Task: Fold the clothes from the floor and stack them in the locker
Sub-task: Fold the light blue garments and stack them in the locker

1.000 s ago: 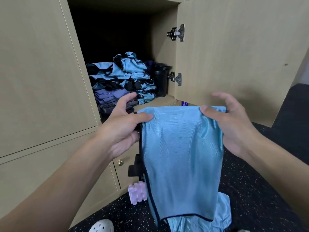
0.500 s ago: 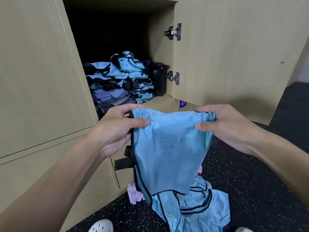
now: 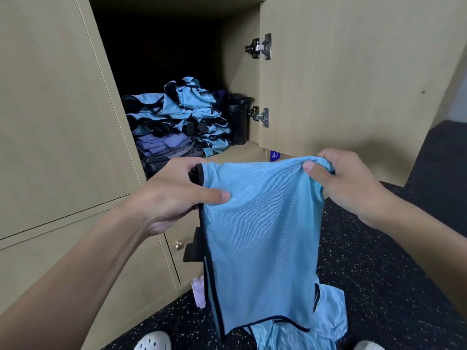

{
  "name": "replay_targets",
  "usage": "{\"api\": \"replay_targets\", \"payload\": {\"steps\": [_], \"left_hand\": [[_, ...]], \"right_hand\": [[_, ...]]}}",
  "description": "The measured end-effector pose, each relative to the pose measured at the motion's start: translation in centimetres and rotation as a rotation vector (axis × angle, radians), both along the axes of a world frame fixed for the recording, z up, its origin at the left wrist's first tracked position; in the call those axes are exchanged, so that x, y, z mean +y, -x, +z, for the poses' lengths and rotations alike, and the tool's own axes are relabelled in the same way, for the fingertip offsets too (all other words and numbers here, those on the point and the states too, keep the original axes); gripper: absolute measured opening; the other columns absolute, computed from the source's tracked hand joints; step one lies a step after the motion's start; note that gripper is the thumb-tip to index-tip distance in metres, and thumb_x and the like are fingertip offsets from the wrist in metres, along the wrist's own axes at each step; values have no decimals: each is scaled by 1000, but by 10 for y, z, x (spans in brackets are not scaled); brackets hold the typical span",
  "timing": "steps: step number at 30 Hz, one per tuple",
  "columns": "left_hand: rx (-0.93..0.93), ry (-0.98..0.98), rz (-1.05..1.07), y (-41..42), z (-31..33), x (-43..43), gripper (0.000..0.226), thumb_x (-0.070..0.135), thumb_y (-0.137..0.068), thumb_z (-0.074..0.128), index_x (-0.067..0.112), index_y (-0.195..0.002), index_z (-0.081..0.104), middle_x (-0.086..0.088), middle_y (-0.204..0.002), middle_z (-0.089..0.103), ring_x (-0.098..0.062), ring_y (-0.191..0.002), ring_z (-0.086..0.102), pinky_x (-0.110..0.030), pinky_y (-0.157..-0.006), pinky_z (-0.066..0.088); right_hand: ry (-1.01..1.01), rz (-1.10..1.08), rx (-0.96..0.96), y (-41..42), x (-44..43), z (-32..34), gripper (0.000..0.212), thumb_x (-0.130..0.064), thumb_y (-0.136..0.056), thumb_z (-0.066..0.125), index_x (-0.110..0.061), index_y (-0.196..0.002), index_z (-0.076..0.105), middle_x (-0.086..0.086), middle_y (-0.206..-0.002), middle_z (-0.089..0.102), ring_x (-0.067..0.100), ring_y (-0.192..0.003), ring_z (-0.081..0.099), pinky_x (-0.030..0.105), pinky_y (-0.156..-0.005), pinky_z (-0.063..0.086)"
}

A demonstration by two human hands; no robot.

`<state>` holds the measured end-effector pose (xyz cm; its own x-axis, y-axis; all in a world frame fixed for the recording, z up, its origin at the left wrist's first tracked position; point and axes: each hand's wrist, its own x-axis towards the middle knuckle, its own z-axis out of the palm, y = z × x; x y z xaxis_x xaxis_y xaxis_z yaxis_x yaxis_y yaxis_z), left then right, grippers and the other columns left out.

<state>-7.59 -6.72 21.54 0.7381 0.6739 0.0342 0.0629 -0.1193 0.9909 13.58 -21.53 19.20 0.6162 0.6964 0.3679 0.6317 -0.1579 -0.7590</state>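
Note:
A light blue garment with black trim hangs in front of me, held up by its top edge. My left hand pinches its upper left corner, thumb laid across the front. My right hand grips the upper right corner, fabric bunched in the fingers. More light blue clothes lie on the floor beneath it. The open locker ahead holds a pile of folded blue, purple and grey clothes.
The locker door stands open to the right. A black container sits beside the pile. A pink block lies on the dark speckled floor. White shoes show at the bottom edge. A lower locker has a small knob.
Both hands have dropped a little with the garment. My right hand, fingers loose a second ago, has closed round the garment's corner. The hanging cloth has swung and lengthened.

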Motion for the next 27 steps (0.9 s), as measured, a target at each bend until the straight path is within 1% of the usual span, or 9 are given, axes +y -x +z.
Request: {"api": "replay_targets", "payload": {"steps": [3, 5, 7, 9, 14, 17, 19, 22, 27], "left_hand": [[76, -165, 81, -2, -6, 6, 28, -9, -74, 79, 12, -90, 72, 2, -76, 76, -15, -74, 73, -28, -74, 61], [135, -297, 133, -3, -9, 9, 15, 3, -77, 83, 13, -84, 74, 1, -70, 72, -12, -66, 67, -30, -69, 57], [150, -380, 141, -4, -11, 11, 11, 15, -79, 83, 9, -81, 75, -10, -69, 67, -11, -62, 58, -30, -63, 46], [168, -443, 162, -4, -12, 13, 22, 25, -81, 82, 4, -81, 74, -20, -79, 61, -10, -66, 52, -29, -65, 38], [111, -314, 187, -10, -17, 9, 32, 26, -86, 76, -4, -80, 70, -7, -69, 68, -13, -63, 61, -34, -62, 55], [99, -325, 254, -14, -21, 3, 30, 22, -86, 76, -2, -71, 65, -4, -61, 62, -14, -53, 59, -32, -50, 56], [131, -358, 286, -17, -23, 0, 35, 22, -84, 76, -9, -75, 62, -8, -62, 58, -17, -51, 57, -37, -48, 59], [218, -424, 322, -21, -28, -3, 39, 27, -81, 75, -10, -81, 61, -13, -62, 58, -25, -52, 59, -53, -55, 59], [261, -458, 339, -25, -29, -9, 43, 32, -81, 74, -8, -88, 60, -19, -73, 67, -31, -64, 69, -52, -60, 60]], "right_hand": [[-40, -12, 23, -2, 0, 1, 23, -22, -97, 60, -5, -81, 59, 2, -69, 50, 14, -60, 41, 30, -57, 33], [-52, -15, 22, -2, 0, 0, 22, -22, -97, 60, -4, -83, 60, 2, -68, 50, 13, -58, 41, 29, -55, 33], [-70, -19, 26, -3, 0, 0, 22, -22, -97, 59, -9, -80, 59, 0, -67, 50, 12, -57, 41, 28, -54, 33], [-83, -37, 23, -6, 0, -1, 23, -24, -97, 60, -9, -80, 59, -1, -67, 50, 11, -58, 41, 27, -54, 33], [-3, -14, -18, -7, 1, -4, 29, -27, -94, 64, -7, -75, 58, -2, -60, 45, 4, -48, 37, 16, -46, 29], [65, -2, -19, -4, 2, -3, 16, -21, -90, 70, -12, -80, 62, 11, -67, 62, 7, -50, 43, 20, -49, 36], [131, 40, 63, 1, 2, -1, 8, -14, -90, 68, -14, -92, 61, 17, -69, 64, 14, -41, 45, 25, -44, 39], [245, 112, 214, 12, 1, 3, 18, -3, -93, 59, -15, -107, 57, 14, -68, 55, 14, -32, 42, 26, -36, 39], [221, 253, 626, 31, 4, 12, 18, 2, -96, 53, -8, -110, 59, 18, -76, 65, 20, -48, 61, 25, -42, 51]]}}
